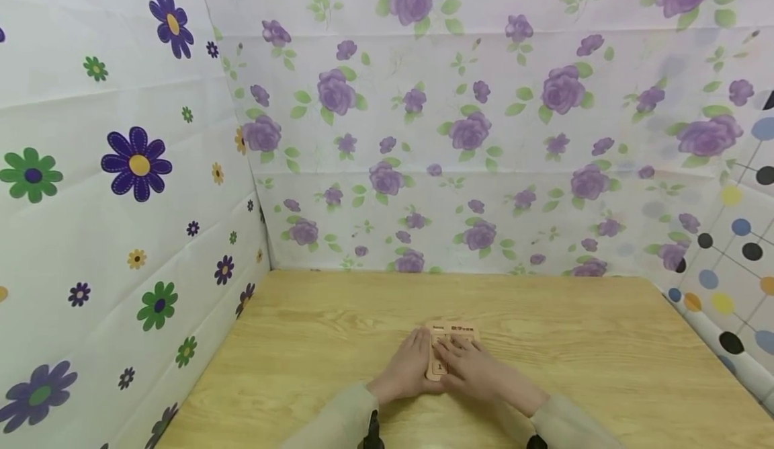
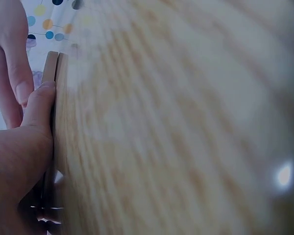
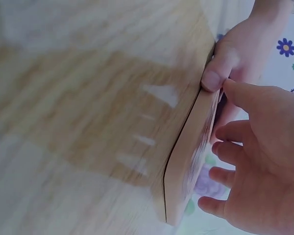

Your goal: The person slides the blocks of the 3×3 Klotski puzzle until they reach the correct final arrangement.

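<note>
Your left grip point(image 1: 406, 370) holds the board point(image 1: 439, 359) at its left edge; your right grip point(image 1: 474, 370), released, lies over the board's face, whose long axis points away.

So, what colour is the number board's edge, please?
The number board's edge is light tan, clearest in the right wrist view.

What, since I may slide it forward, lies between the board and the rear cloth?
Only bare tabletop lies between the board and the rear cloth; the head view shows it.
</note>
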Demonstrator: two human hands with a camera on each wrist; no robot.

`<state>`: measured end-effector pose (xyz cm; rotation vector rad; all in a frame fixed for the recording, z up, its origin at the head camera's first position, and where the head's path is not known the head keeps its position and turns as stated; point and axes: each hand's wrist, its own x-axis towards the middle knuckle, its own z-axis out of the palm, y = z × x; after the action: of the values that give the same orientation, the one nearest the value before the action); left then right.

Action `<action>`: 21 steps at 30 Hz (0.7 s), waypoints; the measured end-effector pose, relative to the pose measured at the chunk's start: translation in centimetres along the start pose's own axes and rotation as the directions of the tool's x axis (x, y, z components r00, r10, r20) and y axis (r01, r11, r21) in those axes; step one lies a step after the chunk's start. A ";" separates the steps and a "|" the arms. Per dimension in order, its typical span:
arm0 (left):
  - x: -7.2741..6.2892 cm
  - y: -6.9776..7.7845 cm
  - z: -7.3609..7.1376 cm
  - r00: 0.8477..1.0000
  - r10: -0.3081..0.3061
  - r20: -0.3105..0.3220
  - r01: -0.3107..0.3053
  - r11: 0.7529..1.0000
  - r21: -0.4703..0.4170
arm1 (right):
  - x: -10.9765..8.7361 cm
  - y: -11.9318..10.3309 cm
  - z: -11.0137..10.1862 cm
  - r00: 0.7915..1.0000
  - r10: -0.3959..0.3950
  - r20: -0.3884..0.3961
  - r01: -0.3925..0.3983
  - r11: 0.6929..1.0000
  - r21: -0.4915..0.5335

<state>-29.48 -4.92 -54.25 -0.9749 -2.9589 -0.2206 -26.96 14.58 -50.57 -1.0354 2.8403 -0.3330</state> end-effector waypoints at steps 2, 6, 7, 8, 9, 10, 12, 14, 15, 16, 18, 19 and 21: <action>0.0 -0.1 -0.1 1.000 0.008 -0.006 -0.008 1.000 0.008 | 0.3 0.1 0.0 1.000 0.016 0.005 -0.016 1.000 0.006; 0.1 -0.1 0.0 1.000 0.010 -0.013 -0.010 1.000 0.013 | 0.8 0.4 0.0 0.999 0.042 0.007 -0.042 0.999 0.021; 0.1 -0.2 0.0 1.000 0.012 -0.014 -0.012 1.000 0.012 | 0.9 0.5 0.0 0.999 0.046 0.007 -0.046 0.999 0.026; 0.2 -0.2 0.0 1.000 0.013 -0.016 -0.013 1.000 0.009 | 1.0 0.5 0.0 0.999 0.050 0.006 -0.050 0.998 0.030; 0.2 -0.2 0.0 1.000 0.013 -0.016 -0.013 1.000 0.006 | 1.0 0.6 0.1 0.999 0.051 0.006 -0.051 0.998 0.030; 0.2 -0.3 0.0 1.000 0.016 -0.019 -0.016 1.000 0.004 | 1.0 0.6 0.1 0.999 0.052 0.008 -0.053 0.998 0.031; 0.2 -0.3 0.0 1.000 0.017 -0.023 -0.017 1.000 0.002 | 1.0 0.7 0.1 0.998 0.054 0.012 -0.055 0.998 0.030; 0.2 -0.2 0.1 1.000 0.014 -0.023 -0.014 1.000 0.002 | 1.0 0.7 0.1 0.998 0.054 0.016 -0.055 0.998 0.026; 0.2 -0.2 0.1 1.000 0.012 -0.021 -0.012 1.000 0.004 | 0.9 0.7 0.1 0.998 0.054 0.018 -0.055 0.998 0.024; 0.2 -0.2 0.1 1.000 0.010 -0.019 -0.010 1.000 0.003 | 0.9 0.7 0.2 0.998 0.052 0.018 -0.053 0.998 0.022; 0.2 -0.1 0.1 1.000 0.004 -0.017 -0.004 1.000 0.003 | 0.8 0.6 0.1 0.998 0.054 0.019 -0.054 0.998 0.016; 0.2 -0.1 0.1 1.000 0.001 -0.017 -0.001 1.000 0.002 | 0.8 0.6 0.1 0.998 0.057 0.023 -0.058 0.998 0.014; 0.2 -0.1 0.1 1.000 -0.005 -0.017 0.005 1.000 0.003 | 0.7 0.5 0.1 0.997 0.065 0.030 -0.066 0.998 0.014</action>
<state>-29.69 -4.84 -54.36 -0.9607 -2.9461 -0.2226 -27.79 14.45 -50.80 -0.9339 2.8331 -0.3304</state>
